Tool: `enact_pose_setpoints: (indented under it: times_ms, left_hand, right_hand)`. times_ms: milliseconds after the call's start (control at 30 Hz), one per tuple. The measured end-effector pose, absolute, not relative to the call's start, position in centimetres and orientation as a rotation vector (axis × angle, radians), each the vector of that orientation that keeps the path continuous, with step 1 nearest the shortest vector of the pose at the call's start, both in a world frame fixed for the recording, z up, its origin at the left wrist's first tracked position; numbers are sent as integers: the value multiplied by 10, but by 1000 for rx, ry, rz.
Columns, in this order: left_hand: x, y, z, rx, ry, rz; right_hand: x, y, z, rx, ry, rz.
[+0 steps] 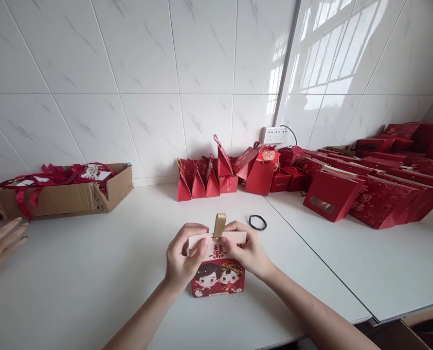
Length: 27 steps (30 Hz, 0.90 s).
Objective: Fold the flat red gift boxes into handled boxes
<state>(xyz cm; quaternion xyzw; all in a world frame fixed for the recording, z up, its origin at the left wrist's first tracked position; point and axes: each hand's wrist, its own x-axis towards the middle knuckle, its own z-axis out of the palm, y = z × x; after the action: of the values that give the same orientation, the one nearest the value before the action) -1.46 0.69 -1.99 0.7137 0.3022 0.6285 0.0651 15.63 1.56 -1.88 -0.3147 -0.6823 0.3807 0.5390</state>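
A small red and cream gift box [218, 281], printed with two cartoon figures and a red double character, stands upright on the white table in front of me. From the middle of its top edge rises a loop of gold ribbon [220, 224]. My left hand [186, 253] grips the box's upper left side, thumb on the front and fingers behind. On the upper right side my right hand [248, 249] pinches the top edge, its thumb beside the ribbon's base. The fingers behind the box are partly hidden.
A cardboard box [63, 200] of red ribboned pieces sits at left, near another person's hand [5, 243]. Red triangular boxes [198, 180] stand by the wall. Many red gift bags [380, 199] crowd the right. A black band [258, 222] lies beyond my right hand, before a table seam.
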Motion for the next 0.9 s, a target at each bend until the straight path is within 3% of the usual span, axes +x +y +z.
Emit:
enact_pose_setpoints:
  times_ms: [900]
  left_hand:
    - [-8,4,-18,2213,717,1953]
  right_hand:
    - [150,9,-11,-752,-1523,926]
